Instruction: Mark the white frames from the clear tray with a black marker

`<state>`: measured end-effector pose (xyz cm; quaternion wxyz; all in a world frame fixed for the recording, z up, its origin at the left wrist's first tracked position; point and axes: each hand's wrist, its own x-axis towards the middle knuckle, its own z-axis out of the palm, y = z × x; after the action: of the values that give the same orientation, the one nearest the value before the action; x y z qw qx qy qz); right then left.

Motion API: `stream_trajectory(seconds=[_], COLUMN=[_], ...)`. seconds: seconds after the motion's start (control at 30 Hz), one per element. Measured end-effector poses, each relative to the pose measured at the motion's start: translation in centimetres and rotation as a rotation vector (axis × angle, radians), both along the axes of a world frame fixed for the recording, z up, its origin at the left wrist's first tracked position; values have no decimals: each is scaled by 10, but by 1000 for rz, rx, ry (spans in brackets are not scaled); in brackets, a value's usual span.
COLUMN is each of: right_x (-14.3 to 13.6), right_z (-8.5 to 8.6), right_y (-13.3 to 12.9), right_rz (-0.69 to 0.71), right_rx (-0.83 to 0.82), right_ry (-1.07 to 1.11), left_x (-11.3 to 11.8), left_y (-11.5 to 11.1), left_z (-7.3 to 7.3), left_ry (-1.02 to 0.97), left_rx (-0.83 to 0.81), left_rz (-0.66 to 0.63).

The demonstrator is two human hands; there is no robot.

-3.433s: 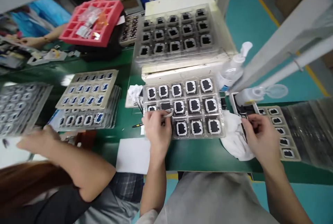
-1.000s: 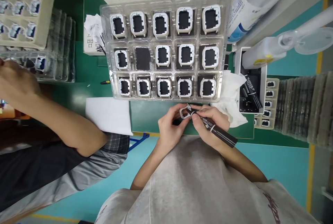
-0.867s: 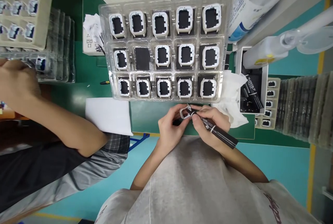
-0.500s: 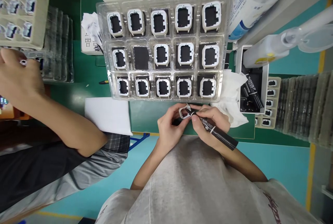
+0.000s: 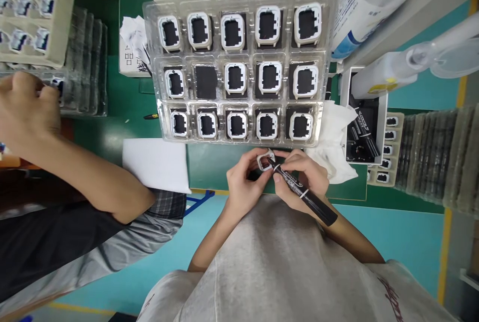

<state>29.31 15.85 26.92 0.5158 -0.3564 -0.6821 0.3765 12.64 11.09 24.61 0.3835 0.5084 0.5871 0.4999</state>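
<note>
Head view, from the grip outward:
- At lower centre, the left hand (image 5: pixel 245 180) pinches a small white rounded-square plastic frame (image 5: pixel 259 162) between thumb and fingers.
- Just to its right, the right hand (image 5: pixel 309 177) grips a thick black marker pen with white lettering (image 5: pixel 302 190), fingers closed round the barrel; its tip points up-left at the frame, but whether it touches I cannot tell.
- Above both hands, a clear plastic compartment tray (image 5: pixel 150 28) holds similar white frames on black pads; the middle row's second pocket from the left shows only its pad.
- Right of centre, a crumpled white cloth (image 5: pixel 333 147) lies beside a white open box (image 5: pixel 383 137) with black markers inside.
- At far left, a co-worker's hand (image 5: pixel 30 107) is near stacked clear trays (image 5: pixel 88 63).
</note>
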Motion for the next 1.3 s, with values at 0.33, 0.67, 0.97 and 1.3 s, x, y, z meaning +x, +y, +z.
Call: stream_trajectory(seconds=[0.33, 0.67, 0.97, 1.3], right_x=[2, 2, 2, -1], right_z=[-3, -3, -3, -5], right_y=[-3, -4, -4, -3], right_rz=[-57, -80, -80, -82], right_rx=[38, 21, 18, 93], right_ry=[-29, -60, -77, -117], left_x=[1, 2, 4, 4], left_y=[1, -1, -1, -5], left_z=[0, 1, 4, -1], left_ry=[35, 79, 164, 225], left_rx=[41, 9, 35, 52], left_rz=[-9, -3, 6, 18])
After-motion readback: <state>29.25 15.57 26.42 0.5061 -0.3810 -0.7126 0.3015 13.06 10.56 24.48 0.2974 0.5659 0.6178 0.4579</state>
